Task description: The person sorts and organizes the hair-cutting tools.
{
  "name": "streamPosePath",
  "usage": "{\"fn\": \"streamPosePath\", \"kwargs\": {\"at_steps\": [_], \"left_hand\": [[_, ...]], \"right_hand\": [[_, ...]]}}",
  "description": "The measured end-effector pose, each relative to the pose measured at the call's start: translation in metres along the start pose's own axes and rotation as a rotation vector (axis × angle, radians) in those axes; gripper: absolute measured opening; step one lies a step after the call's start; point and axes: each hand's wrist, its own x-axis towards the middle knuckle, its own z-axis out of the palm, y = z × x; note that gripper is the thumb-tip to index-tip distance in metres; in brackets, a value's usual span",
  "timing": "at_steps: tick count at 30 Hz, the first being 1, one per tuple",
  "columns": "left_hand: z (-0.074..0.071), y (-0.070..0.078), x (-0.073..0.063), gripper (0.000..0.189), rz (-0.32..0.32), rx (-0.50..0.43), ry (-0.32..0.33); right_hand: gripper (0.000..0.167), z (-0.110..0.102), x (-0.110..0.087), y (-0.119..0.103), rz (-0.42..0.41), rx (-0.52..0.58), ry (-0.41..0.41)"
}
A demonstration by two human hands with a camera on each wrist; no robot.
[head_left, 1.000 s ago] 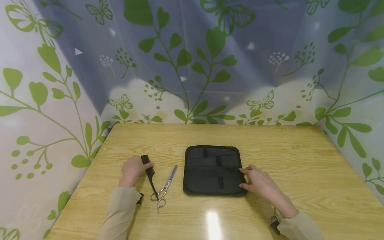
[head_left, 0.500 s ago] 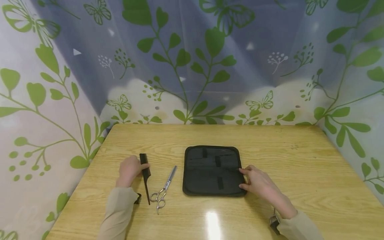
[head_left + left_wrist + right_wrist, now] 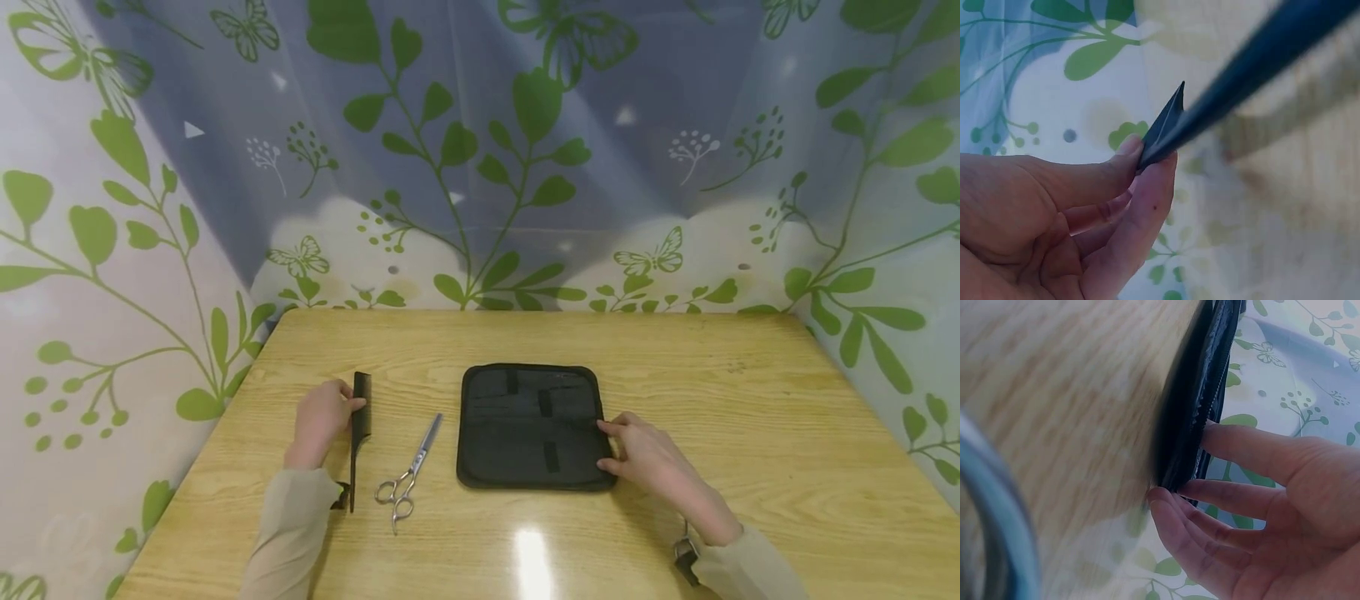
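A black tail comb (image 3: pixel 362 408) is upright in my left hand (image 3: pixel 318 423), pinched between thumb and fingers at its toothed part. Its thin tail points toward the near edge of the table. In the left wrist view, the comb (image 3: pixel 1163 131) sits between thumb and fingertips, its near part blurred. A flat black zip case (image 3: pixel 510 450) lies on the table, with my right hand (image 3: pixel 652 454) at its right edge. Close up, straight fingers and thumb of the right hand (image 3: pixel 1254 506) touch the zipped side of the case (image 3: pixel 1204 394).
Between the comb and the case lies a pair of silver scissors (image 3: pixel 411 475), finger rings toward me. The wooden table (image 3: pixel 675 350) meets leaf-patterned cloth (image 3: pixel 480 167) at the back and sides.
My left hand has moved the comb left, away from the scissors' rings, and turned it from slanted to nearly straight. The right hand, case and scissors look unmoved.
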Motion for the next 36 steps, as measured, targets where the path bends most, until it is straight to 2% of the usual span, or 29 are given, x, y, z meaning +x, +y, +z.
{"fn": "streamPosePath", "kwargs": {"at_steps": [7,12,15,18,22,26,32,36], "left_hand": [[-0.013,0.017,-0.01,0.026,0.075,0.003,0.086],[-0.017,0.041,-0.018,0.022,0.14,0.015,0.145],[-0.016,0.057,-0.023,0.022,0.177,-0.01,0.149],[-0.014,0.071,-0.027,0.022,0.202,-0.085,0.116],[-0.008,0.086,-0.03,0.023,0.218,-0.176,0.076],[-0.001,0.099,-0.031,0.022,0.25,-0.246,0.072],[0.01,0.116,-0.032,0.024,0.286,-0.388,0.039],[0.014,0.124,-0.033,0.028,0.297,-0.504,-0.007]], "right_hand": [[0.058,-0.001,0.0,0.001,-0.003,-0.003,-0.004],[0.053,-0.003,0.001,0.002,-0.006,-0.008,0.006],[0.049,-0.003,0.0,0.002,-0.009,-0.016,0.029],[0.046,-0.004,0.001,0.003,-0.024,-0.006,0.087],[0.041,-0.007,0.002,0.0,-0.05,0.066,0.176],[0.034,-0.011,0.002,-0.009,-0.086,0.155,0.211],[0.022,-0.011,0.006,-0.027,-0.154,0.333,0.142],[0.023,-0.008,0.008,-0.036,-0.176,0.393,0.073]]}}
